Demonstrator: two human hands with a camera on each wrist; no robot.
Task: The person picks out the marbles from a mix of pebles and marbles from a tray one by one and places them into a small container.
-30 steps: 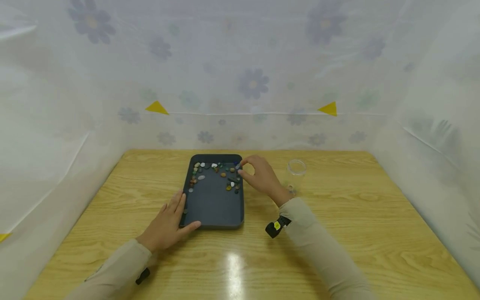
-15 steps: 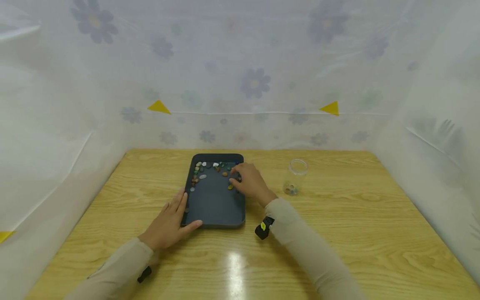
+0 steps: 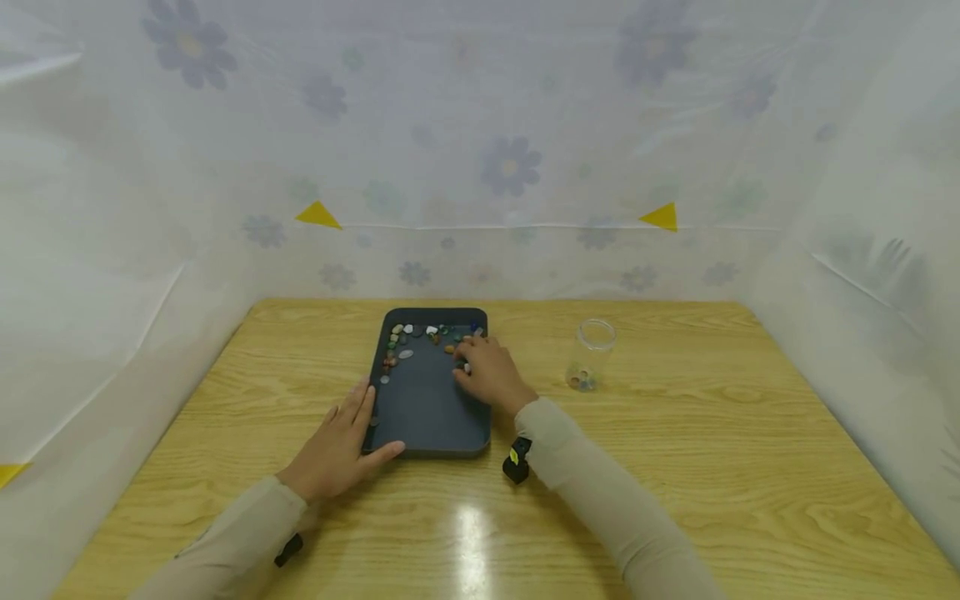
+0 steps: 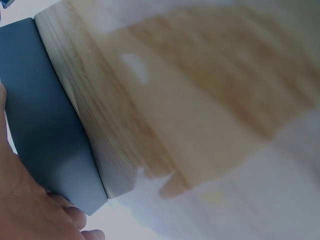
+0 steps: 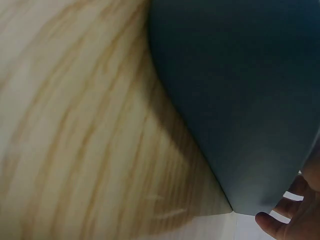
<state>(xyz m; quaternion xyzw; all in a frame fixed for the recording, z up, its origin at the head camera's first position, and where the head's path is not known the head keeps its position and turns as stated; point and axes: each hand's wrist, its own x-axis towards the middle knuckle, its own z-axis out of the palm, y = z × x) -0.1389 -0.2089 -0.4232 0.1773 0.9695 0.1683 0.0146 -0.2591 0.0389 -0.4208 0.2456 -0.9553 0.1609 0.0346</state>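
Observation:
A dark grey tray (image 3: 429,417) holds several small polished stones (image 3: 406,354) of mixed colours, mostly along its far and left sides. My left hand (image 3: 332,454) rests against the tray's left side, fingers extended and thumb at the front edge. Over the right part of the tray, my right hand (image 3: 491,375) has bent fingers, with a gap between thumb and forefinger where a white stone (image 3: 467,367) shows. Other stones there are hidden beneath the hand. In the right wrist view, the fingertips (image 5: 270,225) appear beyond the tray's wall (image 5: 240,110), spread apart.
A clear glass jar (image 3: 596,343) stands upright right of the tray, with several stones at its bottom. The wooden table (image 3: 712,433) is enclosed by pale flower-printed sheeting (image 3: 420,150) bearing yellow triangles (image 3: 662,217).
My right hand has moved from the tray's upper right edge down and left, over the stones inside. The jar, earlier partly behind my wrist, is now fully visible. My left hand stays put.

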